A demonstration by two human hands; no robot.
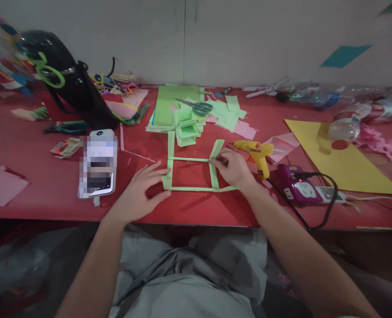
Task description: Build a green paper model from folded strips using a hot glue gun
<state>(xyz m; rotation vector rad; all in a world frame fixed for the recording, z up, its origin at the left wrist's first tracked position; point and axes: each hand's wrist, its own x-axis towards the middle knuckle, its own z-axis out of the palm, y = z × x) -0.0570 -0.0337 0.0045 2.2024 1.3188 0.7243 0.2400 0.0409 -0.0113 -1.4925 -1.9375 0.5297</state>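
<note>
A light green paper frame (192, 189) lies on the red table, made of two upright strips joined by two thin rolled crossbars. My left hand (142, 192) rests at its left side, fingers spread, fingertips touching the left strip. With thumb and finger, my right hand (234, 168) pinches the right strip where the upper crossbar meets it. Another green strip sticks out from the lower right corner, partly behind my right wrist. Just beyond the frame stands a folded green paper piece (185, 128). A yellow glue gun (257, 152) lies right of my right hand.
Scissors (199, 107) lie on green paper sheets (169, 104) at the back. A phone (98, 163) and a black bottle-shaped case (73, 79) are on the left. To the right sit a purple power adapter (297, 183), a yellow sheet (358, 168) and plastic bottles (344, 126).
</note>
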